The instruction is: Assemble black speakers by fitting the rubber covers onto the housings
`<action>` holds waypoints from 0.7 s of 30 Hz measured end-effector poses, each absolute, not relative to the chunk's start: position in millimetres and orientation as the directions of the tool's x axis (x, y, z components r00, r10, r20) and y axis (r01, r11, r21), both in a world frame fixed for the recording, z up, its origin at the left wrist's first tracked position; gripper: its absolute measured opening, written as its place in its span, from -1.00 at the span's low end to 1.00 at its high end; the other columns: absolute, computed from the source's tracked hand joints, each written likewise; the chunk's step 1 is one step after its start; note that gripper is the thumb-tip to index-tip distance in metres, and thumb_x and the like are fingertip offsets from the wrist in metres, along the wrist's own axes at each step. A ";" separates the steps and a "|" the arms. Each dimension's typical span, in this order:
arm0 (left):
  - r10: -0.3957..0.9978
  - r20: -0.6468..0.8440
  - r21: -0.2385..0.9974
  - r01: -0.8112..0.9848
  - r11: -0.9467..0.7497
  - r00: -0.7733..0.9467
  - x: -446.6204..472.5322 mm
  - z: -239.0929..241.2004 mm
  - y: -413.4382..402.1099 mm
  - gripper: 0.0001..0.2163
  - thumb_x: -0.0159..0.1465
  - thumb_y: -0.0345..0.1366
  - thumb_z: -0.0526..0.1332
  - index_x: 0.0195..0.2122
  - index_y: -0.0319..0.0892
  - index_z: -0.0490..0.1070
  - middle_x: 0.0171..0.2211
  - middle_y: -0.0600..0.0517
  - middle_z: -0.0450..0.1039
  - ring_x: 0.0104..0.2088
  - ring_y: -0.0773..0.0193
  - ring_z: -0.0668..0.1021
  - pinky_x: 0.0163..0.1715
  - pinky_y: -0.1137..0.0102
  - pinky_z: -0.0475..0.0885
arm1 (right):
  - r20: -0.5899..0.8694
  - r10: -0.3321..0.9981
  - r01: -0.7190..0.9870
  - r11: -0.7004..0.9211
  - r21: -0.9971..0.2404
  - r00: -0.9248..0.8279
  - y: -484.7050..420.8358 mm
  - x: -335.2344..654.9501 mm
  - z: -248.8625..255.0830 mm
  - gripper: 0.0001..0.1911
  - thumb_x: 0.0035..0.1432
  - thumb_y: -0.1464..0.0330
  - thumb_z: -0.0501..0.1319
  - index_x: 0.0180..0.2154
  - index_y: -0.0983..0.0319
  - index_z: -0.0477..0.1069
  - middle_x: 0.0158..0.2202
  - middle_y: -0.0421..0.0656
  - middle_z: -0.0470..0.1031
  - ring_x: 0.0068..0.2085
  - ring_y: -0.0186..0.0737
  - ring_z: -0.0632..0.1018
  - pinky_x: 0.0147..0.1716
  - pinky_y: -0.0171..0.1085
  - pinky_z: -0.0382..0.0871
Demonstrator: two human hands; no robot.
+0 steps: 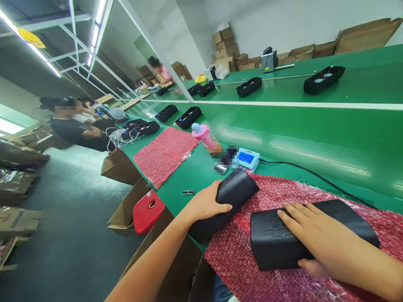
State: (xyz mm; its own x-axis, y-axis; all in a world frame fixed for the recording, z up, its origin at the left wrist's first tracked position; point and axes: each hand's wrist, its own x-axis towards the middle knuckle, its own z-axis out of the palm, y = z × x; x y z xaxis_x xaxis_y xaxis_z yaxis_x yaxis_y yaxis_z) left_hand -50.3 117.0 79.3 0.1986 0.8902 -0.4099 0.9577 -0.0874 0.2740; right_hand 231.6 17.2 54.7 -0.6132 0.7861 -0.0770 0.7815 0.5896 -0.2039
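Observation:
My left hand is wrapped over a black plastic housing, thumb and fingers on opposite sides. That housing lies tilted across the bench edge, one end on red bubble wrap. Under my right hand is a second black housing, with raised button shapes along its top. The fingers spread over its top while the thumb curls at the near side. This second housing rests on the same bubble wrap, and the two housings are apart. Their undersides are hidden.
Beyond the wrap stand a blue-white meter with a cable, a phone and a pink-lidded bottle. A small part lies nearby. Open black shells sit on the green conveyor. A red stool and co-workers are left.

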 end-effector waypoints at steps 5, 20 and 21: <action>0.921 -0.366 0.229 0.972 -0.051 0.135 -42.3 76.4 115.2 -0.32 0.00 0.04 0.21 0.09 -0.18 0.09 -0.09 -0.16 0.40 -0.14 -0.05 0.49 -0.19 0.21 0.36 | -0.068 0.790 0.783 0.587 -0.207 -0.610 16.8 231.7 52.7 -0.12 -0.24 0.18 0.38 0.12 0.41 0.24 0.10 0.23 0.24 0.06 0.30 0.33 -0.01 0.18 0.28; 0.911 -0.378 0.221 0.972 -0.081 0.162 -43.4 76.6 120.0 -0.46 0.02 0.05 0.20 -0.06 -0.12 0.15 -0.18 -0.09 0.43 -0.21 -0.02 0.50 -0.29 0.26 0.35 | 0.090 0.778 0.759 0.627 -0.177 -0.622 17.3 231.8 51.4 -0.11 -0.35 0.09 0.42 0.02 0.44 0.35 0.00 0.26 0.34 -0.06 0.30 0.44 -0.15 0.17 0.40; 0.911 -0.380 0.218 0.973 -0.079 0.159 -43.2 76.6 120.0 -0.47 0.02 0.05 0.20 -0.06 -0.12 0.15 -0.18 -0.09 0.43 -0.21 -0.02 0.50 -0.29 0.26 0.35 | 0.103 0.775 0.757 0.631 -0.172 -0.623 17.1 231.8 51.1 -0.10 -0.35 0.09 0.42 0.02 0.44 0.36 0.00 0.26 0.35 -0.07 0.30 0.44 -0.16 0.16 0.41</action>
